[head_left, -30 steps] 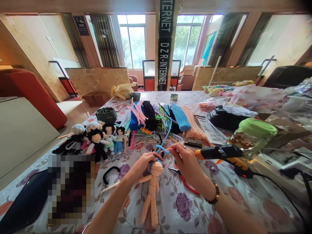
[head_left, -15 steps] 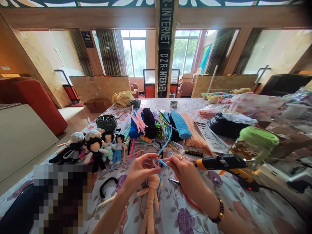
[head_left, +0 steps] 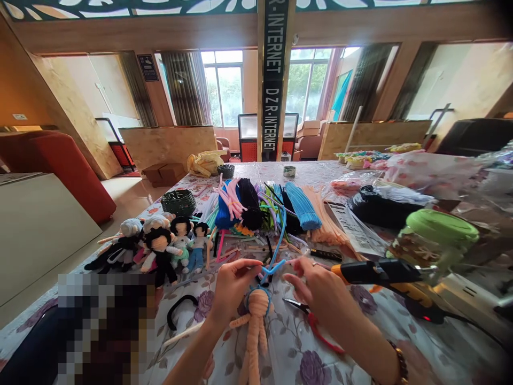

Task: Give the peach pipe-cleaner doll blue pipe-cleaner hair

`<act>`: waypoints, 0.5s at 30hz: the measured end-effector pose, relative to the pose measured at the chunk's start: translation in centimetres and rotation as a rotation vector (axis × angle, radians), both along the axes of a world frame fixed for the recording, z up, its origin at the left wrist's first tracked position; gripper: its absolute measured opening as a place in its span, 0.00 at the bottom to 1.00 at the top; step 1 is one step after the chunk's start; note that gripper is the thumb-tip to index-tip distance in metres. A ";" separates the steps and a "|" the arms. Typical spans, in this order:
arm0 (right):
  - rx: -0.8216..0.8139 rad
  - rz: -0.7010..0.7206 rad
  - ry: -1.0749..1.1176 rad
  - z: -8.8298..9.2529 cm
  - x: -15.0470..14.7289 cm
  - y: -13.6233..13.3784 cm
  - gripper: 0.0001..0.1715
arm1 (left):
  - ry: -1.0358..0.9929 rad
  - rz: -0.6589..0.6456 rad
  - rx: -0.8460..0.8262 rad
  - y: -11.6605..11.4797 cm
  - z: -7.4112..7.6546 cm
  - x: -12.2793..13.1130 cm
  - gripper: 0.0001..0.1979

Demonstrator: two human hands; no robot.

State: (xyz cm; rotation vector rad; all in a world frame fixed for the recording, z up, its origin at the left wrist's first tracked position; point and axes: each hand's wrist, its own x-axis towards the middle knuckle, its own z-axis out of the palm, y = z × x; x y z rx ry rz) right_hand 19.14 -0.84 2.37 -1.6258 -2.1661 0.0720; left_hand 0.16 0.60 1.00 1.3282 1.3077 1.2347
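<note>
Closed since the earlier frame, my left hand (head_left: pixel 234 283) pinches the blue strip (head_left: pixel 276 267) beside my right hand (head_left: pixel 320 286), fingers parted, just beyond the peach doll (head_left: pixel 253 329), which looks formed, its blue head trim (head_left: pixel 269 300) seemingly unfinished.

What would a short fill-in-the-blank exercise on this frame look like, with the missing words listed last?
1. The strip at the fingertips of the left hand is coloured ____.
2. The scissors lie nearer the ____ hand than the other.
3. The jar has a lid coloured ____.
4. The sign on the pillar reads "DZR-____".

Missing words: blue; right; green; INTERNET.
</note>
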 end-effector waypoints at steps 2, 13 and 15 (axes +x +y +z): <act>-0.122 -0.005 -0.175 -0.3 0.9 0.1 0.09 | -0.021 0.040 0.000 0.2 -0.3 -0.1 0.11; -0.259 0.197 -0.239 -2.6 3.8 -0.4 0.14 | -0.069 0.195 0.021 0.3 0.0 -0.3 0.10; -0.310 0.202 -0.278 -2.4 3.3 -0.5 0.14 | -0.066 0.217 0.031 0.4 0.0 -0.3 0.10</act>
